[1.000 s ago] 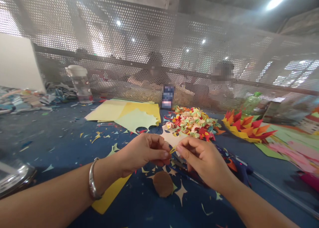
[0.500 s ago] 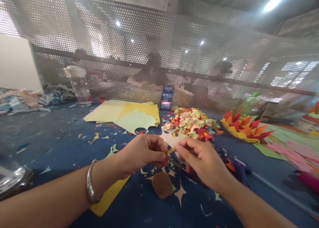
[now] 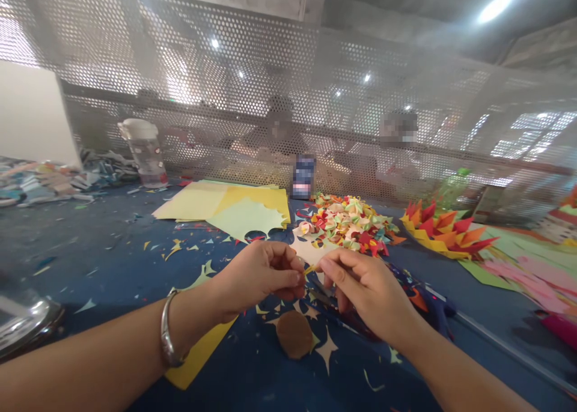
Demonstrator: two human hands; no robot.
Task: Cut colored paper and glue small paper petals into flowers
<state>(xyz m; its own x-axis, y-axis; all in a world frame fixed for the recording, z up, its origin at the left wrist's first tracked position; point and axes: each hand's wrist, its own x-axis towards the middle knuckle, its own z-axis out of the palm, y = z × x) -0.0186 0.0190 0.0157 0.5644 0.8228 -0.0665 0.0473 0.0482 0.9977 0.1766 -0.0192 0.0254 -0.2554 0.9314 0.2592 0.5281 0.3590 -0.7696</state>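
A small piece of yellow paper (image 3: 309,269), seen nearly edge-on, is pinched between my two hands over the blue tabletop. My left hand (image 3: 268,272) grips its left end between thumb and fingers. On the other side my right hand (image 3: 363,280) holds the right end, its thumb and index finger pressed together. Most of the paper is hidden by my fingertips. Just below lies a brown disc (image 3: 294,334), with pointed cream paper offcuts (image 3: 327,349) around it. Beyond my right hand is a heap of small folded paper pieces (image 3: 349,220) in several colours.
Yellow and pale green sheets (image 3: 243,211) lie behind my left hand. A phone (image 3: 303,176) stands before a perforated metal screen (image 3: 252,69). At left is a clear bottle (image 3: 146,157); at right, a spiky red-yellow paper piece (image 3: 446,232). Scissors-like blades show partly beneath my right hand.
Both hands stay almost in place, still pinching the yellow paper. Less of the paper shows between my fingertips, and the whole view has shifted very slightly.
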